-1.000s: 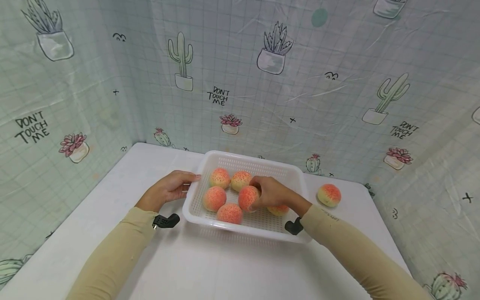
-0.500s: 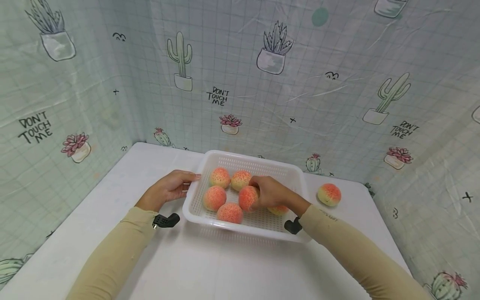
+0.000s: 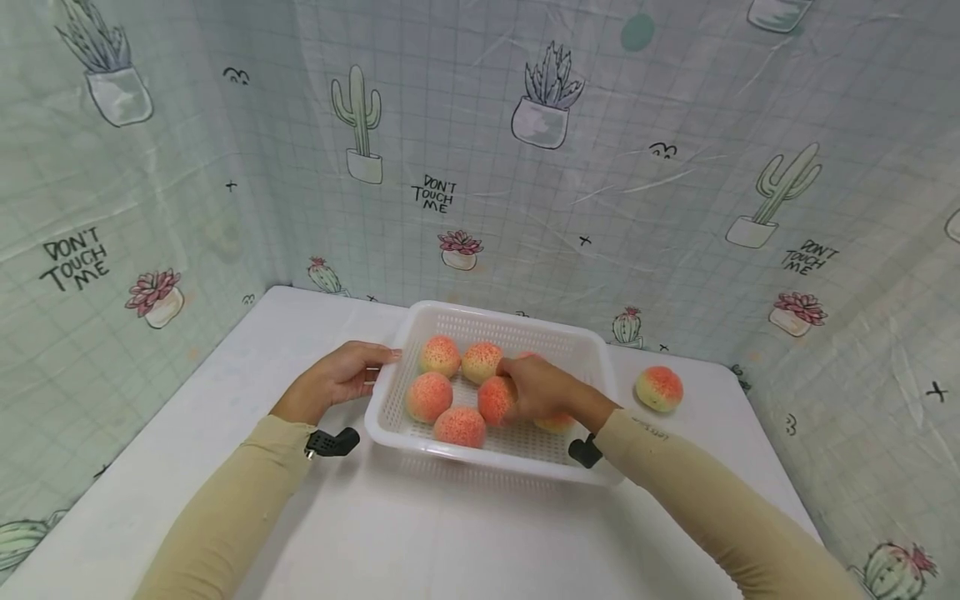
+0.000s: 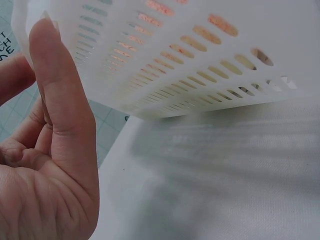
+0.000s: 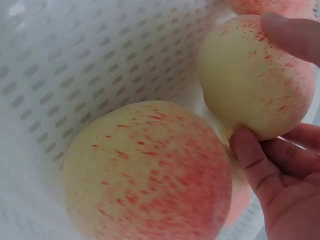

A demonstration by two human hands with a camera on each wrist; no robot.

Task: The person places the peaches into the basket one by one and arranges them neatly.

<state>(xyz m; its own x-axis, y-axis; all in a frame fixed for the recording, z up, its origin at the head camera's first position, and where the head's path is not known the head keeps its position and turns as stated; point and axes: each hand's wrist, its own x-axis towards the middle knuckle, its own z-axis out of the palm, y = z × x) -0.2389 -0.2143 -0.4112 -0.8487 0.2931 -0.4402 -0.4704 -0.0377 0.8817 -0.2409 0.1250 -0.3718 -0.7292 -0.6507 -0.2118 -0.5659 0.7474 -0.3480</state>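
Note:
A white perforated plastic basket stands on the table with several red-and-yellow peaches in it. At its left end my left hand pinches the rim; in the left wrist view the thumb lies against the outside of the wall. My right hand is inside the basket and grips a peach near the middle. The right wrist view shows thumb and fingers on opposite sides of that peach. Another peach lies close beside it. Two peaches are partly hidden behind and below the right hand.
One peach lies on the white table, to the right of the basket. A patterned cloth hangs behind the table and along both sides.
My right hand has shifted slightly around the peach, and part of another peach now shows behind its knuckles. The left hand and the basket have stayed put.

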